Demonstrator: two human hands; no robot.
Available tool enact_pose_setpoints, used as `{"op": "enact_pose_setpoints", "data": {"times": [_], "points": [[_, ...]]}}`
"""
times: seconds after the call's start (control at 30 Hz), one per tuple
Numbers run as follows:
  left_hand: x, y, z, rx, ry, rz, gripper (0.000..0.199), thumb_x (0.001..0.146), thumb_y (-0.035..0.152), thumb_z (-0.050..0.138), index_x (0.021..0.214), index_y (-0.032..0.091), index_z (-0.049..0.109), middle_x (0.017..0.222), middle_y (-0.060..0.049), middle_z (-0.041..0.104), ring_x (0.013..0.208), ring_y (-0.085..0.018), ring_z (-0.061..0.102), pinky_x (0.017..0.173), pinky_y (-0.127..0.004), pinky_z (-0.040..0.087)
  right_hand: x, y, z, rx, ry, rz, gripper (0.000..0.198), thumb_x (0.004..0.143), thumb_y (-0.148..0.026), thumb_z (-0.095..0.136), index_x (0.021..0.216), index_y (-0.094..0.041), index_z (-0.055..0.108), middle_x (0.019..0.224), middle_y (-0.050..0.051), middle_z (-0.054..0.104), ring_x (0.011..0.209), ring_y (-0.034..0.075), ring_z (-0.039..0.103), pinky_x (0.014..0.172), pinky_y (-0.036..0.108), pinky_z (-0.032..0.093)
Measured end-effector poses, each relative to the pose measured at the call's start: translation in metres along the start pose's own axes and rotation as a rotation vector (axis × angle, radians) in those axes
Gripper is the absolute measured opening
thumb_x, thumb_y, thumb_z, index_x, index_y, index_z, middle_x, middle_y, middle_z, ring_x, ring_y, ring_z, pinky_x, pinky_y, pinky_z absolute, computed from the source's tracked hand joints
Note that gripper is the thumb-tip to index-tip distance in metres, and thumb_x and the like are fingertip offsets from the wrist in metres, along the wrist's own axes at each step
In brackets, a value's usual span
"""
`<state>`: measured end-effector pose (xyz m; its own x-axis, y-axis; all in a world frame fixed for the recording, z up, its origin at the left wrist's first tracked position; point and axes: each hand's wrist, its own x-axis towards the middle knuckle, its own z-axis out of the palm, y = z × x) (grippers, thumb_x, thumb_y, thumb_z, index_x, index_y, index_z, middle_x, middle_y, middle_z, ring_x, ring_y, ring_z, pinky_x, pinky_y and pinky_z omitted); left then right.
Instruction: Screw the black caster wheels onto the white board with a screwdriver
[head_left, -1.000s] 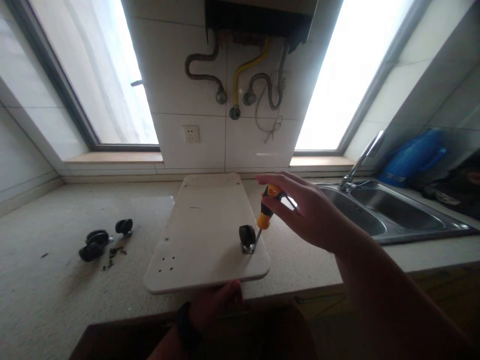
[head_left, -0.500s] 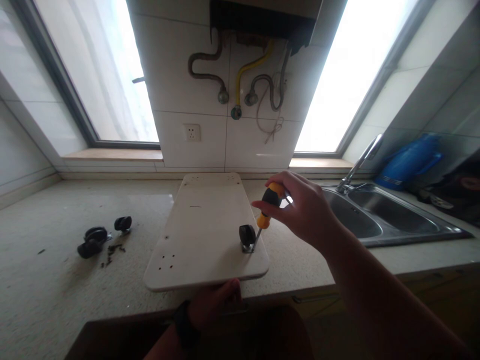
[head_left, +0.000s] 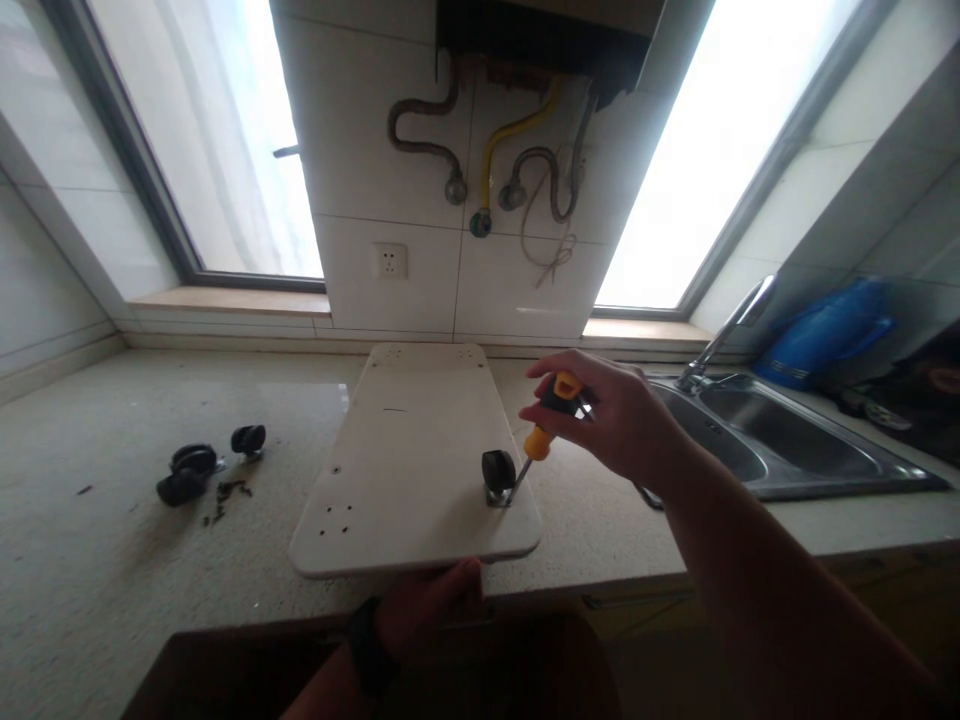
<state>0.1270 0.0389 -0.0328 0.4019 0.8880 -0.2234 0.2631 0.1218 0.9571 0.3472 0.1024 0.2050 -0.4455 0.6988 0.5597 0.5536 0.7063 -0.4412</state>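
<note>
A yellow-and-black screwdriver (head_left: 559, 400) is gripped in my right hand (head_left: 619, 410), some of its fingers lifted off the handle. Its shaft slants down to the metal plate of a black caster wheel (head_left: 498, 472), which stands near the right front corner of a white board (head_left: 412, 450). Small screw holes show at the board's other corners. At the board's near edge, my left hand (head_left: 435, 592) holds on from below, thumb by the rim and the other fingers mostly hidden. A dark band circles the left wrist.
Several loose black casters (head_left: 187, 472) and small dark screws (head_left: 221, 497) lie on the speckled counter (head_left: 120, 580) to the left. On the right are a steel double sink (head_left: 787, 430), its faucet (head_left: 724, 335) and a blue jug-like container (head_left: 825, 330).
My right hand has turned and opened slightly around the screwdriver handle, which leans a little more to the right. The camera view has shifted slightly; the left hand stays at the board's edge.
</note>
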Motion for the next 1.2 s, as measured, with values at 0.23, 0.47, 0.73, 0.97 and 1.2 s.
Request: {"op": "enact_pose_setpoints", "data": {"times": [0.23, 0.47, 0.73, 0.97, 1.2], "points": [[-0.002, 0.007, 0.001, -0.039, 0.005, 0.007, 0.073, 0.085, 0.083, 0.041, 0.070, 0.017, 0.069, 0.071, -0.004, 0.063, 0.073, -0.020, 0.056, 0.076, -0.034, 0.044, -0.002, -0.005, -0.002, -0.026, -0.125, -0.056, 0.037, 0.096, -0.027, 0.061, 0.132, -0.024, 0.052, 0.119, 0.009, 0.066, 0.104, 0.021, 0.067, 0.084, 0.038, 0.057], [0.000, 0.000, 0.001, -0.034, -0.003, 0.011, 0.074, 0.085, 0.083, 0.040, 0.071, 0.017, 0.070, 0.070, -0.005, 0.064, 0.072, -0.021, 0.055, 0.074, -0.034, 0.044, -0.004, -0.001, -0.010, 0.190, -0.196, -0.023, 0.043, 0.089, -0.034, 0.074, 0.128, -0.027, 0.058, 0.114, 0.005, 0.070, 0.102, 0.019, 0.071, 0.087, 0.035, 0.060], [0.001, -0.004, 0.002, -0.075, 0.001, 0.045, 0.071, 0.088, 0.080, 0.043, 0.071, 0.016, 0.070, 0.070, -0.004, 0.062, 0.072, -0.020, 0.054, 0.075, -0.034, 0.043, -0.004, -0.009, 0.005, -0.200, 0.115, -0.078, 0.030, 0.087, -0.040, 0.075, 0.108, -0.020, 0.066, 0.095, 0.006, 0.069, 0.080, 0.019, 0.066, 0.070, 0.036, 0.057], [0.001, -0.002, 0.001, -0.039, 0.004, 0.020, 0.073, 0.087, 0.082, 0.041, 0.071, 0.017, 0.070, 0.071, -0.004, 0.064, 0.074, -0.021, 0.055, 0.076, -0.034, 0.044, -0.005, 0.000, -0.007, 0.442, -0.289, 0.031, 0.049, 0.100, -0.027, 0.056, 0.147, -0.030, 0.046, 0.136, 0.009, 0.062, 0.121, 0.021, 0.066, 0.095, 0.039, 0.059], [-0.002, 0.002, 0.001, -0.025, 0.011, 0.033, 0.072, 0.089, 0.079, 0.040, 0.072, 0.017, 0.071, 0.072, -0.005, 0.065, 0.074, -0.021, 0.056, 0.076, -0.034, 0.045, -0.003, -0.007, 0.004, -0.194, 0.206, -0.007, 0.034, 0.075, -0.042, 0.084, 0.086, -0.022, 0.060, 0.072, -0.003, 0.060, 0.059, 0.011, 0.052, 0.054, 0.028, 0.047]]}}
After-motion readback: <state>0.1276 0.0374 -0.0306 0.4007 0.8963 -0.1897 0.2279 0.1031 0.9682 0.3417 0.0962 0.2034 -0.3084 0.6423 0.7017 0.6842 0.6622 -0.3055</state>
